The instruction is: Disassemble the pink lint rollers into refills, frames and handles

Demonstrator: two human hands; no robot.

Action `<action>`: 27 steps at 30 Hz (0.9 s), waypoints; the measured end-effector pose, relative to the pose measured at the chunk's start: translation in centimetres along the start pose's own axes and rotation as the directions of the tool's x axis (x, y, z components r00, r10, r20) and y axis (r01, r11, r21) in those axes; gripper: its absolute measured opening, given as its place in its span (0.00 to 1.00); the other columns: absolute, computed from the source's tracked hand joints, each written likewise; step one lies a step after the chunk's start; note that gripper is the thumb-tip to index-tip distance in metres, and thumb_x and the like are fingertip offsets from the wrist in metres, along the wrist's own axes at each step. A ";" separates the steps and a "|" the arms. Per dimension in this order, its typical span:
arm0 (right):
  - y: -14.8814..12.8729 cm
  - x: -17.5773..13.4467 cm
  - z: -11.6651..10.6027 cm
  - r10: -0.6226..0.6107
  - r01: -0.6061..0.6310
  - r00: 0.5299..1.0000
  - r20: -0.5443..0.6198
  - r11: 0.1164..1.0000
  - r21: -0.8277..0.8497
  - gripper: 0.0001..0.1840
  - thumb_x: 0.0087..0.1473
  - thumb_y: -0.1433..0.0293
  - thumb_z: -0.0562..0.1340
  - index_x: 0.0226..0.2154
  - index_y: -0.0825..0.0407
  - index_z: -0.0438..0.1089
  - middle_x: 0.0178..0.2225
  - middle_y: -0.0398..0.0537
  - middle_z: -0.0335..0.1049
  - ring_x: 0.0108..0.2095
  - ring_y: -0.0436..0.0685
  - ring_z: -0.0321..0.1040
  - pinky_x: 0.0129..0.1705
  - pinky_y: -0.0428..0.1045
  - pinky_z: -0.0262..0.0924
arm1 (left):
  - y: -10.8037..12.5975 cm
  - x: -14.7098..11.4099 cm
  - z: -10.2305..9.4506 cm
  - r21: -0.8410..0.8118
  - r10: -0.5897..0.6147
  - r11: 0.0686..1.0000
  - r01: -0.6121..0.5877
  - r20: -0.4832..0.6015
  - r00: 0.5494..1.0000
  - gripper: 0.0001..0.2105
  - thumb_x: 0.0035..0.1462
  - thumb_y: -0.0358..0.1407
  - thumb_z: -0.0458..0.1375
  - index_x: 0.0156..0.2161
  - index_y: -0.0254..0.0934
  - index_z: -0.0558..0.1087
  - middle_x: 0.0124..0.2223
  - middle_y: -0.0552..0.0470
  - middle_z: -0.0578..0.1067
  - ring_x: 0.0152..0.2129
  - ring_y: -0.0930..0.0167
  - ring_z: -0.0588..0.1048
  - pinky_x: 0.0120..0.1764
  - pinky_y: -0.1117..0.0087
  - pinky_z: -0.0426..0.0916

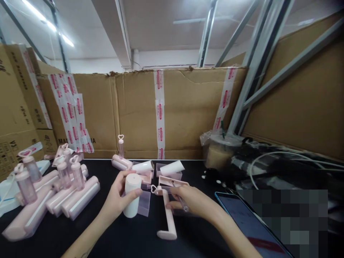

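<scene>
My left hand (pixel 119 191) is wrapped round a white lint-roller refill roll (pixel 132 211), held upright with its end cap facing up. My right hand (pixel 185 197) is closed on a pale pink lint-roller frame (pixel 169 218), whose bent foot points down toward the black table. A thin translucent rod (pixel 185 205) also shows by the right fingers; whether it is gripped cannot be made out. Close behind the hands are a clear pinkish cover (pixel 144 204), a pink roller case (pixel 172 181) and two more white rolls (pixel 172 167), lying tilted on clear trays.
Several pink lint rollers with heart-topped handles (pixel 77 175) lie at the left. Another roller (pixel 121 161) stands at the back against a cardboard wall (pixel 137 114). At the right are a drink cup (pixel 219 150), a phone (pixel 242 222) and a white cable (pixel 251 168).
</scene>
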State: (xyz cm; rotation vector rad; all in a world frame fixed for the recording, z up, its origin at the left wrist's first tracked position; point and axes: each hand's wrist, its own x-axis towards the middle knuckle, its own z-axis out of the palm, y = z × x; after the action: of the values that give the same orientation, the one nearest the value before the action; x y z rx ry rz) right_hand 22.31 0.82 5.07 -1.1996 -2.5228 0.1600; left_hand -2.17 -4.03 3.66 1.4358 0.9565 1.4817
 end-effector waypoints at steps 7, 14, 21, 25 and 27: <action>-2.5 -0.4 -0.1 -0.016 0.118 0.926 -0.378 0.962 0.247 0.06 0.54 0.67 0.58 0.30 0.52 0.67 0.28 0.46 0.70 0.28 0.53 0.69 0.31 0.46 0.62 | -2.7 -0.9 -0.5 0.618 0.517 0.567 -0.545 0.249 0.819 0.22 0.50 0.31 0.60 0.51 0.40 0.62 0.47 0.45 0.73 0.45 0.63 0.72 0.46 0.64 0.66; -5.6 -0.3 2.9 -0.081 0.269 0.926 -0.369 0.827 0.493 0.19 0.45 0.74 0.62 0.43 0.51 0.66 0.37 0.47 0.73 0.35 0.54 0.71 0.40 0.48 0.66 | -3.2 -0.8 0.3 0.712 0.596 0.027 -0.701 0.552 0.583 0.18 0.54 0.24 0.48 0.51 0.31 0.63 0.44 0.42 0.75 0.40 0.64 0.73 0.42 0.62 0.70; -6.1 -0.4 3.3 0.006 0.190 0.935 -0.354 0.835 0.516 0.20 0.38 0.78 0.60 0.38 0.50 0.65 0.36 0.46 0.72 0.33 0.55 0.71 0.38 0.49 0.65 | -3.7 -1.1 0.8 0.743 0.620 -0.107 -0.660 0.569 0.540 0.13 0.56 0.23 0.47 0.45 0.33 0.67 0.43 0.42 0.76 0.40 0.64 0.74 0.41 0.60 0.70; -6.2 -0.4 3.6 0.061 0.147 0.930 -0.362 0.842 0.519 0.15 0.41 0.78 0.58 0.35 0.50 0.63 0.34 0.45 0.72 0.32 0.54 0.71 0.36 0.48 0.65 | -3.8 -1.2 0.8 0.734 0.604 -0.157 -0.660 0.600 0.524 0.12 0.57 0.23 0.48 0.44 0.34 0.68 0.44 0.42 0.76 0.42 0.63 0.73 0.43 0.58 0.69; -6.2 -0.4 3.6 0.049 0.165 0.930 -0.365 0.831 0.532 0.15 0.41 0.78 0.58 0.35 0.50 0.62 0.33 0.45 0.71 0.31 0.53 0.71 0.36 0.48 0.65 | -3.7 -1.2 0.8 0.734 0.597 -0.176 -0.656 0.609 0.522 0.12 0.57 0.23 0.49 0.44 0.34 0.68 0.45 0.42 0.75 0.42 0.62 0.73 0.43 0.58 0.69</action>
State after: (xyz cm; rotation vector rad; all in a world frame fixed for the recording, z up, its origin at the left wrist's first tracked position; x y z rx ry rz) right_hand 16.72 -3.23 3.08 -0.8168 -1.9774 0.5604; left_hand -1.20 -3.89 -0.21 3.3581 1.2500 1.4168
